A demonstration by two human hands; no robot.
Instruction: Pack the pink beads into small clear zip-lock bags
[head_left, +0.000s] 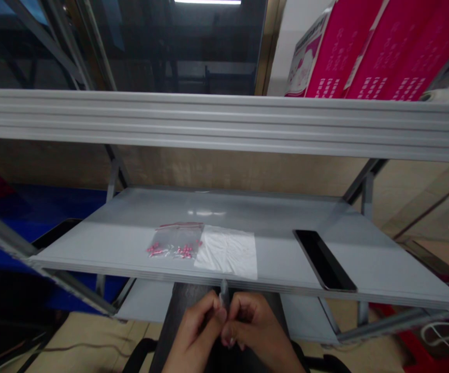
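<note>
My left hand (198,327) and my right hand (254,325) meet just in front of the shelf's front edge, above my dark-clad lap. Both are closed, with thumbs and fingers pinched together. A small greyish, see-through strip (224,291) sticks up from between them; its kind is not clear. My left fingertips press on its side, while my right fingers close around its lower part, mostly hidden. Beyond the hands, a crumpled white cloth or tissue (230,254) lies on the shelf. Touching its left side is a clear zip bag (175,241) with several small pink-red pieces inside.
A black tablet or phone (325,260) rests on the right of the grey shelf (274,207). A thick metal beam (224,122) crosses above it. Pink boxes (375,52) stand at the upper right. Another dark device (55,233) sits at the left, by a blue surface.
</note>
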